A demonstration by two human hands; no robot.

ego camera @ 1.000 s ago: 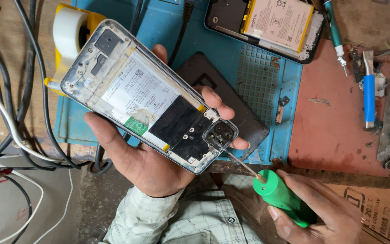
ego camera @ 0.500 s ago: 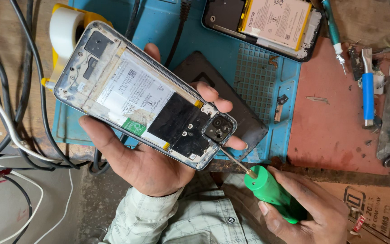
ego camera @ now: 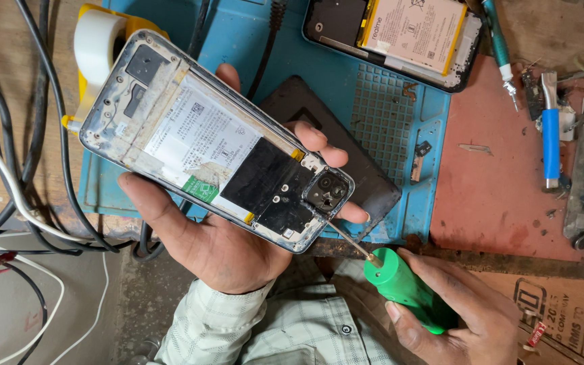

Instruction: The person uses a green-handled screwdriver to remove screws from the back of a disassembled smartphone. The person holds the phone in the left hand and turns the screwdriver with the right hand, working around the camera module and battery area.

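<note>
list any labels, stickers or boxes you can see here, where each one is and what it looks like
Battery label: white rectangle with small dark print, on the opened phone held in the left hand.
Green sticker: small square at that label's lower edge.
Second battery label: pale rectangle edged yellow, in the opened phone at top, on the blue mat.
Cardboard box: brown, dark print, lower right beside the right hand.

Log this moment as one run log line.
left hand: holds opened smartphone with bare back | right hand: grips green-handled screwdriver | tip: at phone's camera corner | below: blue work mat
</note>
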